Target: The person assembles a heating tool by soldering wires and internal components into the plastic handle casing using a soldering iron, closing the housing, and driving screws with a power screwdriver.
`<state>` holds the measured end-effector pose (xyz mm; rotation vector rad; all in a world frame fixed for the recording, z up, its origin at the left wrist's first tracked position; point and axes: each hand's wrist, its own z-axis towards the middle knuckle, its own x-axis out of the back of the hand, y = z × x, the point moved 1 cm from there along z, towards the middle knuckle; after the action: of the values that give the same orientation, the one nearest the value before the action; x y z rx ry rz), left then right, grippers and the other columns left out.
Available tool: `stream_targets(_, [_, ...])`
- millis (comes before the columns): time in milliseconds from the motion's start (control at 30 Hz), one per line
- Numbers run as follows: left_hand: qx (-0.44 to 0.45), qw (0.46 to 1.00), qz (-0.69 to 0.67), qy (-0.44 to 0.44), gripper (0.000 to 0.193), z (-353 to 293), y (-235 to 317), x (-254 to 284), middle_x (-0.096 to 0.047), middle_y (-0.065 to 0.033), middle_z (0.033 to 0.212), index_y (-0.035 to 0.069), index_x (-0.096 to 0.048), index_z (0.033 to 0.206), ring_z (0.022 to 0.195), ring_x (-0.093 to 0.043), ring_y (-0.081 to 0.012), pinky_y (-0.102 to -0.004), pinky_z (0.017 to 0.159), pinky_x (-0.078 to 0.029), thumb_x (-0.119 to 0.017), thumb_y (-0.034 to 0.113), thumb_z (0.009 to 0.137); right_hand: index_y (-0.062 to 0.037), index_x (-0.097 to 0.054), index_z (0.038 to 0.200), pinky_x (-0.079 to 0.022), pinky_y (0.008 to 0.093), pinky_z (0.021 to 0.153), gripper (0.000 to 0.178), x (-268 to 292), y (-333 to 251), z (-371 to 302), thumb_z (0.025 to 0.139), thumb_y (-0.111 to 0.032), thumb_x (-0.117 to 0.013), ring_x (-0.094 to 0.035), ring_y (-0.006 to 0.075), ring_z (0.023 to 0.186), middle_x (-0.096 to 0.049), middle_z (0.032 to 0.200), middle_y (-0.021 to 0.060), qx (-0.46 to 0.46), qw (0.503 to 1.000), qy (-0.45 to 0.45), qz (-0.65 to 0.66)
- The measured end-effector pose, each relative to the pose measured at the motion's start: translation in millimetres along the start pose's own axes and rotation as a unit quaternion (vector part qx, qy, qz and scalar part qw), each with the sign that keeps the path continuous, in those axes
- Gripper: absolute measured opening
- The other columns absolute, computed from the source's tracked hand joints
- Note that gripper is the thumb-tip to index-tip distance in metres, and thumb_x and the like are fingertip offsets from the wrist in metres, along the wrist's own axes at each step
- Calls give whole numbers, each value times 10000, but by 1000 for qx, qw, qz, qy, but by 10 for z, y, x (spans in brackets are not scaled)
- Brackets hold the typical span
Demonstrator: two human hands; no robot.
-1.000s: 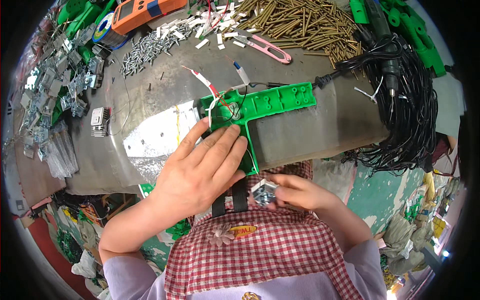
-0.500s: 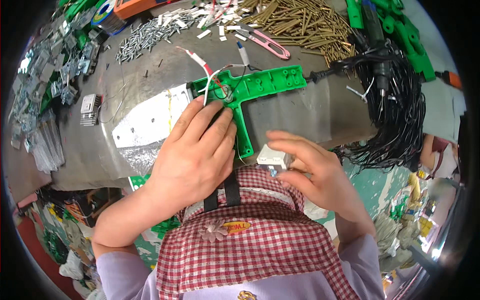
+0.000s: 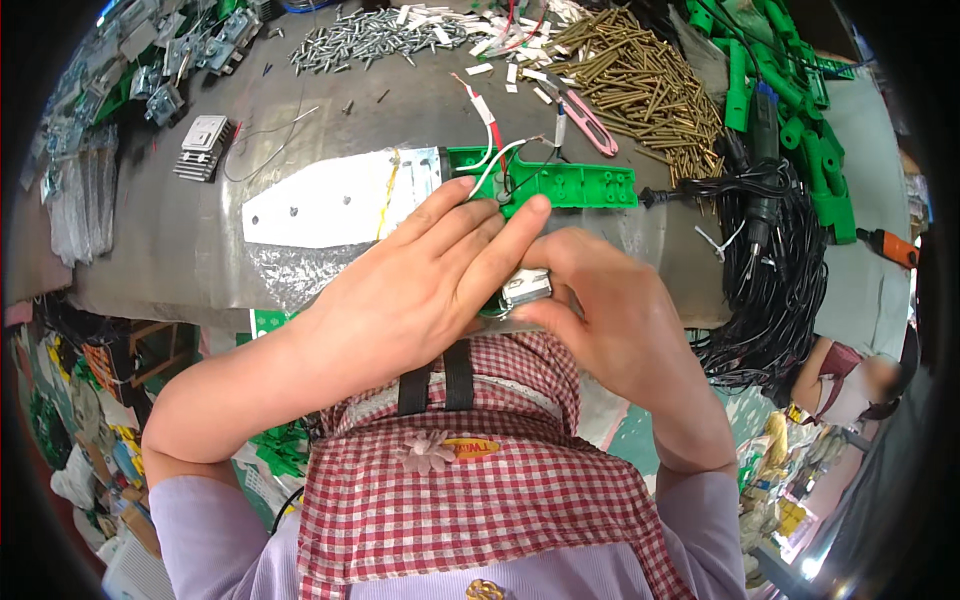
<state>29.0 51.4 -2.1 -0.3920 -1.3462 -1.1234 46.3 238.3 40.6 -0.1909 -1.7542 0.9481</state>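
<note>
A green T-shaped plastic housing lies on the grey worktable, with red and white wires running out of its top. My left hand lies flat over the stem of the housing and presses it down, fingers together. My right hand is beside it at the table's near edge and pinches a small silver metal part against the housing's lower end. The stem itself is hidden under both hands.
A white metal plate lies left of the housing. Behind are silver screws, a heap of brass pins, pink snips, a finned silver block. Black cables and green housings are at right. Another person sits lower right.
The right hand has brought the silver part up from my lap to the housing's lower end. The left hand stays pressed on the housing. My head has shifted, so the table sits lower in view.
</note>
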Motion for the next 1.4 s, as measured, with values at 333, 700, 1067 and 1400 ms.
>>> stream_targets(333, [-14, 998, -17, 63, 949, -2, -79, -67, -570, -169, 1119, -93, -226, 1413, 1090, -539, -329, -491, 1020, -392, -731, 132, 641, -21, -496, 948, -448, 377, 604, 219, -210, -34, 20, 760, -90, -584, -524, 299, 750, -458, 820, 109, 130, 984, 53, -106])
stream_targets(700, [1, 998, -40, 42, 1044, -15, -71, -41, -571, -162, 1104, -91, -220, 1418, 1089, -535, -335, -484, 1024, -384, -777, 116, 559, -57, -554, 987, -457, 363, 584, 308, -166, 81, 124, 731, -73, -726, -545, 273, 670, -520, 841, 99, -7, 999, 42, -1])
stream_targets(1067, [26, 997, -68, 5, 868, 70, -65, 64, -588, -164, 1113, -71, -359, 1336, 1098, -535, -329, -479, 1044, -358, -760, 260, 640, -18, -580, 995, -450, 243, 616, 321, -124, 455, 35, 723, 17, -748, -522, 89, 704, -576, 905, 46, -56, 968, 69, 234])
stream_targets(1400, [61, 996, -44, -38, 343, 185, 6, 157, -596, -106, 1006, 43, -637, 951, 945, -556, -285, -404, 926, -419, -731, 251, 696, -26, -583, 1011, -469, 246, 637, 367, -185, 586, -46, 696, 6, -768, -584, 133, 781, -620, 1010, 84, 98, 965, 141, 197])
